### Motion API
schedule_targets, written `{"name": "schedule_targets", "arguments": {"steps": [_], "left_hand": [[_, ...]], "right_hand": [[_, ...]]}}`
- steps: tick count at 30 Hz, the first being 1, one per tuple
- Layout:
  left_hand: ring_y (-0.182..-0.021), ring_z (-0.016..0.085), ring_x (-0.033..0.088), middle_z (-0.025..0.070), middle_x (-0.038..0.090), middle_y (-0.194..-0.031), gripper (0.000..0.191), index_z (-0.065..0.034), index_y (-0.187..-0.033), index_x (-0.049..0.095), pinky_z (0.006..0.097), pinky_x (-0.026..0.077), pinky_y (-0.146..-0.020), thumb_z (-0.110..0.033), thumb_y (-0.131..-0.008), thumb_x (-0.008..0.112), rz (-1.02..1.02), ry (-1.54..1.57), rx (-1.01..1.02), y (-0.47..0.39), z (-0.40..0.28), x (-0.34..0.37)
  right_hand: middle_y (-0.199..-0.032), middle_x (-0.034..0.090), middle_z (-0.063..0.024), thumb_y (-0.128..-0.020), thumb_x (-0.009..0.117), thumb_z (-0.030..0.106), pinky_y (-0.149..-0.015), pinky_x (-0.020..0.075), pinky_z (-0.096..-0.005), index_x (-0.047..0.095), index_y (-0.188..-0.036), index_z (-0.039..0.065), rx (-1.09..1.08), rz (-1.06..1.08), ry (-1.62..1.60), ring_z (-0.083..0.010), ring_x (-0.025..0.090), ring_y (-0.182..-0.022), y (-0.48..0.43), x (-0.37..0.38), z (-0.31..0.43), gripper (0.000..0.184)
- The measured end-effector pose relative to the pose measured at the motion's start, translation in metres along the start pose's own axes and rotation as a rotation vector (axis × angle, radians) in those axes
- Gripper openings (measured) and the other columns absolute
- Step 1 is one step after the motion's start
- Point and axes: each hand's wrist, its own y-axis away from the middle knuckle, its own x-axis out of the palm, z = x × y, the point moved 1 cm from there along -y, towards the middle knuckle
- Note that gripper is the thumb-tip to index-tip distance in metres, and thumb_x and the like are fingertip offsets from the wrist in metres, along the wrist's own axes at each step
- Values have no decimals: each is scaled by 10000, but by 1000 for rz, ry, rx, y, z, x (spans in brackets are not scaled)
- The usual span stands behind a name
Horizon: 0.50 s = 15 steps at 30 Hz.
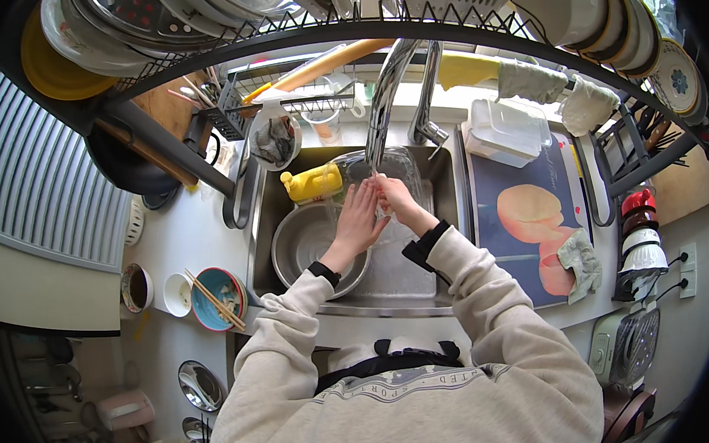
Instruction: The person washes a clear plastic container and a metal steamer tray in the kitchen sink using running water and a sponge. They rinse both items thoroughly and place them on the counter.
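Observation:
Under the spout of a chrome faucet [383,103], both of my hands meet above a steel sink [447,214]. My left hand [357,218] has its fingers extended, palm down, and holds nothing that I can see. Its fingertips touch or nearly touch my right hand [397,198], whose fingers are curled; whether something small is between them is unclear. Behind and below the hands lies a clear plastic container [409,161]. A yellow bottle [314,184] rests on its side to the left, and a round steel basin [297,251] stands in the sink below my left wrist.
A black dish rack [315,37] spans the top. Left of the sink are a blue bowl [213,289] with chopsticks, a white cup [177,295] and a patterned bowl [137,287]. On the right, clear plastic boxes [503,131] and a cloth [579,263] lie on a printed mat [495,260].

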Motion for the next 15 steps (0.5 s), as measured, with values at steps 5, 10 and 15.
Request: {"name": "schedule_targets", "arguments": {"steps": [5, 10, 15], "left_hand": [[-1320, 271, 194, 186, 287, -1377, 698, 52, -1293, 319, 425, 84, -1088, -448, -827, 461, 33, 15, 75, -2, 1, 5], [-1311, 267, 221, 180, 294, -1376, 700, 48, -1293, 323, 406, 117, -1086, -452, -826, 471, 34, 42, 134, -4, -3, 7], [-1297, 264, 256, 169, 311, -1371, 707, 30, -1297, 330, 380, 170, -1077, -467, -819, 485, 78, 74, 252, -11, 1, 6]], "right_hand": [[-564, 390, 65, -893, 482, 350, -398, 254, -212, 485, -713, 114, -21, -2, -55, -45, 321, -434, -1, -15, -10, 297], [-551, 366, 70, -894, 490, 338, -396, 254, -213, 449, -690, 130, -11, -60, -89, -42, 312, -429, 2, -26, -19, 294], [-535, 343, 76, -890, 496, 342, -396, 267, -220, 439, -677, 142, -12, -130, -84, -41, 297, -412, 1, -40, -28, 298]]}}
